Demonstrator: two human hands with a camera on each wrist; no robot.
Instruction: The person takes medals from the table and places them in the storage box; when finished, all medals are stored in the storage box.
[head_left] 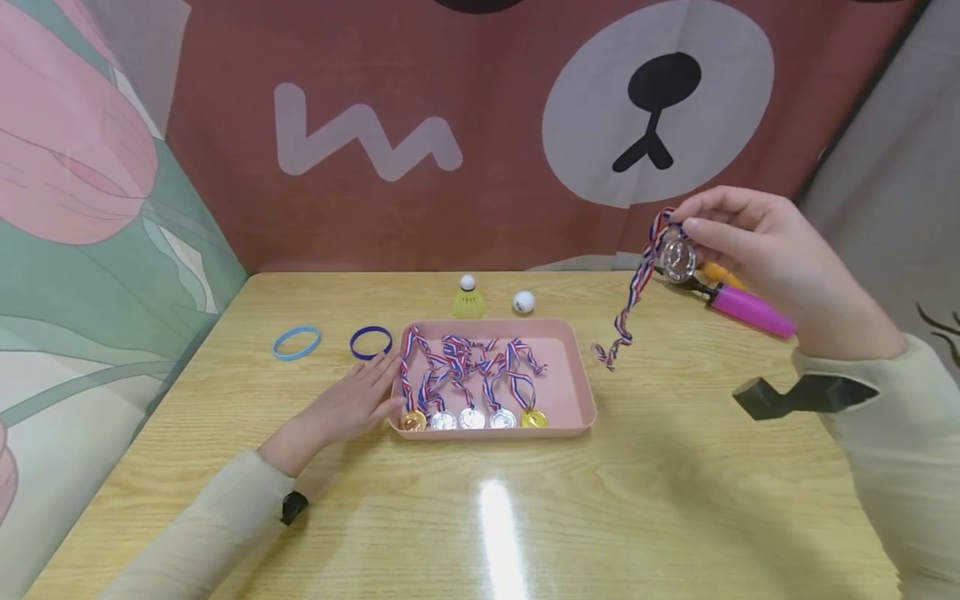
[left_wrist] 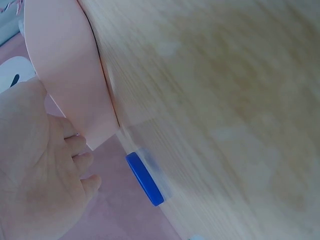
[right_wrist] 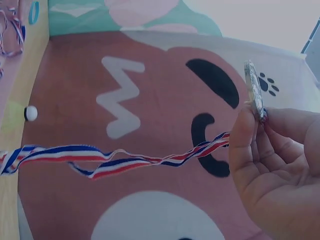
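silver medal, round, held up in the air to the right of the pink tray, above the far right part of the table; pinched at its rim between thumb and fingertips of the right hand; seen edge-on in the right wrist view, clamped by the thumb; red, white and blue ribbon is hung from the medal, its lower end trailing down to the table top just right of the tray; in the right wrist view the ribbon is stretched out sideways from the fingers.

left hand, laid flat on the table with straight fingers, nothing grasped; fingertips are set against the left wall of the pink tray; the same contact is shown in the left wrist view, hand beside tray wall.

tray contents: five medals in a row along the near edge, one bronze-gold, three silver, one gold, ribbons tangled behind them.

dark blue wristband, flat on the table just left of the tray, near the left fingertips; light blue wristband further left; yellow shuttlecock and white ball behind the tray; pink pump at the far right, partly hidden by the right hand; wooden table.
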